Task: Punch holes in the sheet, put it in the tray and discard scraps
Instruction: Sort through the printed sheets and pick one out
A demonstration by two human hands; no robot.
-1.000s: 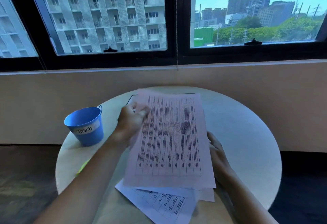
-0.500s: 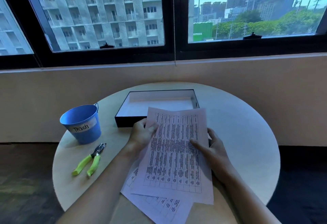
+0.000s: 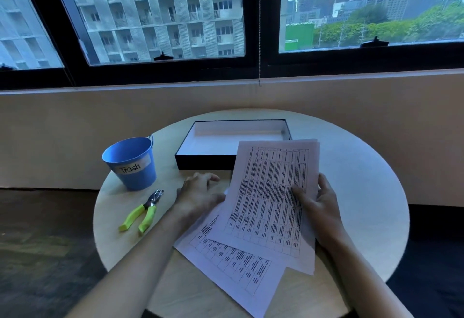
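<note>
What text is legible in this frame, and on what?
"Trash": handwritten on a white label on the blue bucket.
Top printed sheet, held by the right hand: table of dark text, too blurred to read.
Lower sheet on the table: also unreadable.
Nothing else carries readable text.

L hand off the sheet; R hand alone holds it.

1 s ago both hands held the printed sheet [image 3: 273, 192] raised, hiding the tray [image 3: 200, 164] and hole punch [image 3: 141, 213]. 0.5 s ago it was lower, L hand at its left edge. Now the left hand [image 3: 200, 192] has let go and sits palm-down, fingers spread, on the table [image 3: 364, 192] left of the sheet. The right hand [image 3: 317, 207] grips the right edge, thumb on top; sheet has shifted right, far corner over the tray's near-right corner.
</note>
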